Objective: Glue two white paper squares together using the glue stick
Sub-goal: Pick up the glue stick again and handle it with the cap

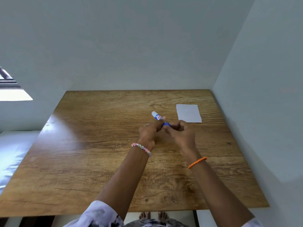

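A glue stick (157,117) with a white end and a blue-and-red label is held above the middle of the wooden table (98,145), tilted up to the far left. My left hand (150,131) grips its body. My right hand (179,131) pinches its blue lower end. White paper (188,113) lies flat on the table just beyond and right of my hands; it looks like one sheet, and I cannot tell whether a second lies under it.
Walls close in behind the table and along its right side. A pale bed surface (13,153) lies to the left. My bare feet (153,216) show under the near edge.
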